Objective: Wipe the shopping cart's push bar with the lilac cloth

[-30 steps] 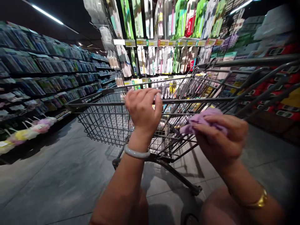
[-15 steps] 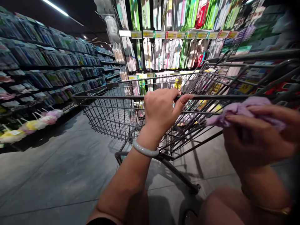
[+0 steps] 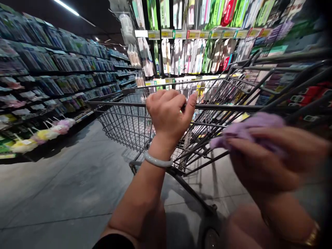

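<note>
In the head view a dark wire shopping cart (image 3: 124, 126) stands before me, its long top rail (image 3: 223, 107) running across the middle. My left hand (image 3: 168, 112) is closed around that rail, thumb at the right; a pale bangle circles the wrist. To the right, my right hand (image 3: 275, 155) pinches a crumpled purple cloth (image 3: 251, 128), part of it sticking out to the left past the fingers. The cloth is close to the slanted cart bars; whether it touches them I cannot tell. Motion blurs the right hand a little.
Behind the cart rises a lit shelf rack (image 3: 181, 58) hung with packaged toothbrushes. Long stocked shelves (image 3: 52, 69) line the left side, with bath puffs (image 3: 38, 138) low down. Grey floor (image 3: 77, 186) lies below, and a cart wheel (image 3: 211, 238) is near my legs.
My right hand has moved left with the purple cloth. The left hand, still gripping the rail, is slightly further left and has rolled, its thumb now raised. The view has shifted slightly.
</note>
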`<action>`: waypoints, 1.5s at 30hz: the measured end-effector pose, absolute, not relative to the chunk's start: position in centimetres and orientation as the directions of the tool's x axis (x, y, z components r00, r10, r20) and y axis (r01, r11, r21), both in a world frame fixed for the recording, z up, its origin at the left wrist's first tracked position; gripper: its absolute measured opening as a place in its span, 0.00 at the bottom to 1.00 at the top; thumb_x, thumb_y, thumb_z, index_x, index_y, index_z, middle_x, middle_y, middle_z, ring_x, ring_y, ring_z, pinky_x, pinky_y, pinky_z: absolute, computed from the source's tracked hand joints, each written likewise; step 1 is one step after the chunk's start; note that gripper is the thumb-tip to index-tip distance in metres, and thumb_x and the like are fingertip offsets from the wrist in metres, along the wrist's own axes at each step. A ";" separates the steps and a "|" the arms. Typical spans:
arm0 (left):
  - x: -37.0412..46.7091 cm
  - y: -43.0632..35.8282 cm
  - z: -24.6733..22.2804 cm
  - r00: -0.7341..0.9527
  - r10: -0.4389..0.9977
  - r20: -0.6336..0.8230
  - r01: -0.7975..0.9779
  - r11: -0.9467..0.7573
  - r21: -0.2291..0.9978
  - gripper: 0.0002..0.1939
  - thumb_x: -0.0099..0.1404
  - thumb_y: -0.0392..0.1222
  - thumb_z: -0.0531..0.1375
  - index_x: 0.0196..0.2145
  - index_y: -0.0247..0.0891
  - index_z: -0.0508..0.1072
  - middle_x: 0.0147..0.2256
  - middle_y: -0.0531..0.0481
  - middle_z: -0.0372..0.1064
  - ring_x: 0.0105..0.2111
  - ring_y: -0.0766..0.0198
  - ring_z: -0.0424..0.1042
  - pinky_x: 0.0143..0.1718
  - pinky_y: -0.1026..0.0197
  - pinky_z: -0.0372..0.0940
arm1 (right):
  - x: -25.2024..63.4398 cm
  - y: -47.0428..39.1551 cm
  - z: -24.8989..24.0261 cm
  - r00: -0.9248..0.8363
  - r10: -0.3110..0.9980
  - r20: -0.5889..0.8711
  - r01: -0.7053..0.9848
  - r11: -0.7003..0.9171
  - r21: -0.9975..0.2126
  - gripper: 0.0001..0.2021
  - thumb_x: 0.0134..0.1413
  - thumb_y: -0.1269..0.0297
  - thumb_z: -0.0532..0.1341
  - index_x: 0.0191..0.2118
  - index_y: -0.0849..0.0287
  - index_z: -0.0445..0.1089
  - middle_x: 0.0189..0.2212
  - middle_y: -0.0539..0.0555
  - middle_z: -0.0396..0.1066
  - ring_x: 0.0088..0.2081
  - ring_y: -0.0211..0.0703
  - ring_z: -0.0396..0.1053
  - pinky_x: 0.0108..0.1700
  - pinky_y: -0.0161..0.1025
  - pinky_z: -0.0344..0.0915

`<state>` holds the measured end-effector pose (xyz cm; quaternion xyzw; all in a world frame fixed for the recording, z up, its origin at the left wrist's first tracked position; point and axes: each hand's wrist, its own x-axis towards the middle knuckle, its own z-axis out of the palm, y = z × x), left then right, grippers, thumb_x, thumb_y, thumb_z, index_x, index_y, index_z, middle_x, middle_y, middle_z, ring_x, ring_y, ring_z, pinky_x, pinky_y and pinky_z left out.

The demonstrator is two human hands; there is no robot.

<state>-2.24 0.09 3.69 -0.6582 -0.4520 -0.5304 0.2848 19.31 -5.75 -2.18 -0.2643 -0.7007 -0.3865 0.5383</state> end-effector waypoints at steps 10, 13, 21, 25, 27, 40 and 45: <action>-3.0 0.0 3.6 0.269 0.405 0.874 0.836 -0.549 -0.003 0.28 0.72 0.62 0.42 0.27 0.42 0.68 0.26 0.51 0.68 0.31 0.62 0.64 0.35 0.54 0.47 | 13.0 -4.8 -7.3 -0.637 0.031 0.770 0.612 0.628 0.481 0.09 0.53 0.68 0.66 0.41 0.50 0.74 0.44 0.46 0.77 0.48 0.45 0.69 0.49 0.45 0.61; -3.0 -0.1 3.5 0.260 0.401 0.879 0.839 -0.544 0.000 0.29 0.72 0.62 0.41 0.28 0.42 0.69 0.27 0.51 0.68 0.32 0.62 0.64 0.36 0.54 0.47 | 14.2 -4.9 -6.1 -0.511 -0.013 0.859 0.678 0.608 0.413 0.17 0.47 0.68 0.70 0.45 0.49 0.74 0.46 0.48 0.75 0.50 0.48 0.69 0.49 0.46 0.63; -3.0 -0.1 3.5 0.252 0.404 0.879 0.845 -0.535 0.003 0.29 0.72 0.63 0.40 0.29 0.42 0.70 0.29 0.51 0.70 0.32 0.62 0.65 0.36 0.54 0.47 | 10.4 -4.1 -9.6 -0.787 0.216 0.578 0.528 0.720 0.451 0.03 0.57 0.65 0.64 0.38 0.53 0.73 0.41 0.50 0.74 0.44 0.44 0.66 0.41 0.44 0.58; -3.2 0.0 3.6 0.262 0.393 0.881 0.840 -0.543 -0.007 0.29 0.72 0.63 0.41 0.28 0.41 0.69 0.28 0.51 0.70 0.31 0.62 0.65 0.35 0.54 0.46 | 9.3 -3.9 -11.6 -0.887 0.257 0.384 0.411 0.819 0.400 0.03 0.56 0.63 0.64 0.34 0.54 0.71 0.36 0.49 0.73 0.41 0.43 0.66 0.39 0.42 0.57; -3.3 0.0 3.6 0.263 0.392 0.882 0.837 -0.548 -0.006 0.29 0.72 0.63 0.41 0.28 0.42 0.69 0.28 0.51 0.70 0.31 0.62 0.65 0.35 0.54 0.45 | 10.2 -4.2 -10.5 -0.846 0.208 0.491 0.442 0.789 0.426 0.02 0.57 0.65 0.63 0.37 0.54 0.72 0.41 0.49 0.74 0.44 0.44 0.66 0.42 0.43 0.59; -3.4 0.3 3.6 0.254 0.372 0.893 0.838 -0.545 -0.011 0.28 0.72 0.62 0.43 0.25 0.41 0.67 0.27 0.51 0.69 0.29 0.63 0.63 0.34 0.54 0.46 | 13.7 -5.1 -5.2 -0.568 0.009 0.823 0.645 0.626 0.439 0.13 0.50 0.67 0.69 0.43 0.49 0.75 0.45 0.48 0.77 0.47 0.46 0.70 0.48 0.47 0.66; -3.5 0.4 3.8 0.259 0.358 0.897 0.843 -0.537 -0.029 0.25 0.71 0.60 0.49 0.23 0.41 0.64 0.24 0.53 0.67 0.27 0.63 0.61 0.32 0.55 0.45 | 17.0 -5.6 -0.4 -0.268 -0.113 0.957 0.816 0.501 0.288 0.23 0.38 0.70 0.74 0.42 0.39 0.76 0.39 0.48 0.75 0.40 0.45 0.72 0.42 0.47 0.72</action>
